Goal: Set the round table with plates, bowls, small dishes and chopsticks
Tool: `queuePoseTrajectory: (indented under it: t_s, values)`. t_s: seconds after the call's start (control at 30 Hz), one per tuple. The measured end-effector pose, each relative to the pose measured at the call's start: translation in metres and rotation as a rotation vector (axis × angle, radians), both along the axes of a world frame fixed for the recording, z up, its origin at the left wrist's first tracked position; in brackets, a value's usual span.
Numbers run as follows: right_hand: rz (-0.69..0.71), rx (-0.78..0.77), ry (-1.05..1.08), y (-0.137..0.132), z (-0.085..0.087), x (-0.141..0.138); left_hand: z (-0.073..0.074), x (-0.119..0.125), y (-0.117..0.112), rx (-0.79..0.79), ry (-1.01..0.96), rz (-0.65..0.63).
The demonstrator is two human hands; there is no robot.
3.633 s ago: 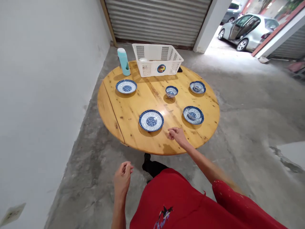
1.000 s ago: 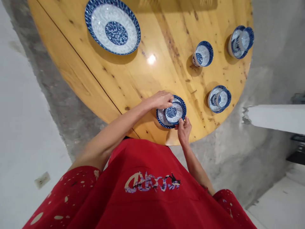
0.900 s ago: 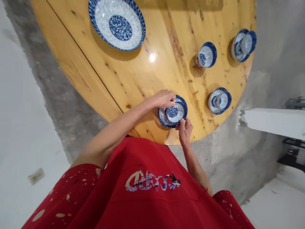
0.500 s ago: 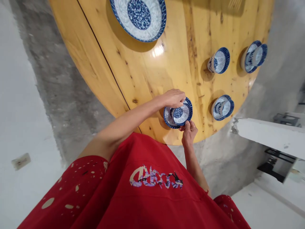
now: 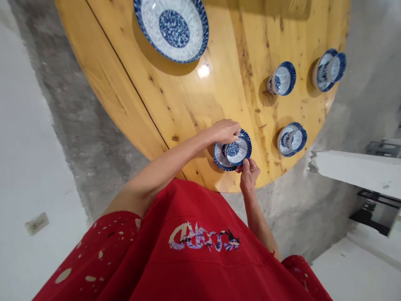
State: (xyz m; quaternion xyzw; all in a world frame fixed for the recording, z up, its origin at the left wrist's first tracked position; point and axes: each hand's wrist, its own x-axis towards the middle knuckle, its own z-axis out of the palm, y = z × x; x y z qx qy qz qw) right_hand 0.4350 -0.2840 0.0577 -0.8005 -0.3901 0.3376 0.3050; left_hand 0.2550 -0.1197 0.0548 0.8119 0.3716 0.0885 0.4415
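Note:
A small blue-and-white bowl (image 5: 237,151) stands tilted inside a wider blue-and-white dish (image 5: 219,157) near the table's front edge. My left hand (image 5: 226,131) reaches in from the left, its fingers closed at the small bowl's far rim. On the near side, my right hand (image 5: 249,172) pinches the rim of the small bowl, thumb on top and fingers underneath. Whether the right fingers also touch the wider dish is hidden.
The round wooden table (image 5: 188,108) carries a large patterned plate (image 5: 174,29) at the far left. To the right stand a single cup-like bowl (image 5: 282,78) and two dishes, the nearer dish (image 5: 283,146) and the farther dish (image 5: 322,75), each holding a smaller cup.
The view has shifted slightly, so the table items appear a little to the left. Both hands keep nearly the same hold on the small bowl.

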Motion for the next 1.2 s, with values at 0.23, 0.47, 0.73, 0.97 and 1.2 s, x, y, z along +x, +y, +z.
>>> queuePoseTrajectory:
  t_s: [0.23,0.47,0.73,0.97,1.2]
  values:
    - [-0.050,-0.002,-0.119,0.016,0.012,0.020,0.007,-0.016,0.009,-0.013,0.050,0.072]
    - [-0.107,0.194,-0.093,0.112,0.020,0.068,0.015,-0.011,0.045,-0.045,0.031,0.336]
    - [-0.263,0.164,0.158,0.251,-0.004,0.088,0.006,0.001,0.055,-0.134,-0.003,0.425]
    - [-0.303,0.154,0.173,0.303,-0.013,0.072,0.000,0.006,0.061,-0.153,-0.036,0.480]
    - [-0.303,0.134,0.068,0.302,-0.030,0.074,-0.007,0.031,0.081,-0.242,-0.113,0.543]
